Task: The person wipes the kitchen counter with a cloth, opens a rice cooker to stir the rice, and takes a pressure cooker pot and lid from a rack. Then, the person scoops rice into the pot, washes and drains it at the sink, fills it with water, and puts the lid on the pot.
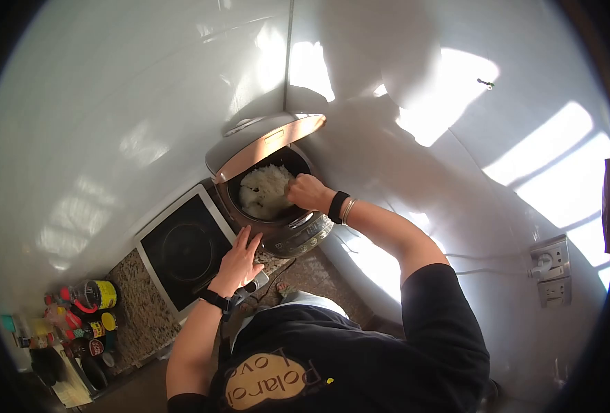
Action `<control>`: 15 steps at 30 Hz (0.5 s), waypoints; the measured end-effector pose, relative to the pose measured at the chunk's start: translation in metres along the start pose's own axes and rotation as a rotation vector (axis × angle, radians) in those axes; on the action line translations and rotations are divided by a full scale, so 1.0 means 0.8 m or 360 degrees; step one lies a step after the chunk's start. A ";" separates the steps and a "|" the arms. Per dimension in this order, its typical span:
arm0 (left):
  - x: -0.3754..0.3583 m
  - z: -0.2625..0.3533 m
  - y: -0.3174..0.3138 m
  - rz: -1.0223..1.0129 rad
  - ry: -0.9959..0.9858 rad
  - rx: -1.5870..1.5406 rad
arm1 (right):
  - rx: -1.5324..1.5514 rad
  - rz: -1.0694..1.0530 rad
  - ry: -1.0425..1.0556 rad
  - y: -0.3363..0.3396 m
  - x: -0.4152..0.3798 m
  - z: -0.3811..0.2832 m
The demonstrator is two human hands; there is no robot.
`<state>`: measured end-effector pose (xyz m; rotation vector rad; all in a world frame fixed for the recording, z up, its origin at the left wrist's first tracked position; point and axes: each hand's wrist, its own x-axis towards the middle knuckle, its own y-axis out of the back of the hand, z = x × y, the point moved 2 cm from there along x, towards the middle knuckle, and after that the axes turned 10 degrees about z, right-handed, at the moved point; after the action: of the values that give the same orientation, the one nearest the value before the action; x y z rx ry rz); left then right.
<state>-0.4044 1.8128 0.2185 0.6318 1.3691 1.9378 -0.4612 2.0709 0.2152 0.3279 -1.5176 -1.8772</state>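
A rice cooker stands in the corner with its lid raised. White cooked rice lies heaped in its dark inner pot. My right hand reaches over the pot's right side, fingers closed, at the edge of the rice. Whatever it grips is hidden by the fingers. My left hand rests its spread fingers against the cooker's front left side and holds nothing. Dark bands are on both wrists.
A black induction hob with a white frame sits left of the cooker on a speckled stone counter. Several bottles and jars crowd the far left. White walls close in behind and right, with a plugged socket.
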 end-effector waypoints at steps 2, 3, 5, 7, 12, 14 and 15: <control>0.001 -0.002 -0.001 0.0014 -0.0025 0.0013 | -0.0035 0.0108 -0.0155 0.007 -0.004 0.009; 0.000 -0.001 -0.001 0.0010 -0.0037 0.0019 | 0.0029 0.0089 -0.0243 0.008 0.000 0.018; 0.000 -0.002 0.000 0.0021 -0.0048 0.0039 | 0.0093 0.0079 -0.0344 0.016 0.008 0.032; 0.001 -0.002 0.001 0.0005 -0.0050 0.0027 | 0.0128 0.0005 -0.0508 0.033 0.020 0.044; 0.000 0.005 0.011 -0.0004 -0.0001 -0.0009 | 0.0245 -0.0136 -0.0626 -0.018 0.033 0.037; -0.001 0.005 0.010 0.0007 0.0006 -0.0068 | 0.0383 -0.0282 -0.0657 -0.035 0.039 0.030; -0.001 0.006 0.011 0.0008 0.0012 -0.0063 | 0.0386 -0.0276 -0.0652 -0.042 0.041 0.029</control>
<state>-0.4025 1.8133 0.2287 0.6105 1.3314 1.9680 -0.5103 2.0701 0.1979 0.1946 -2.0582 -1.9810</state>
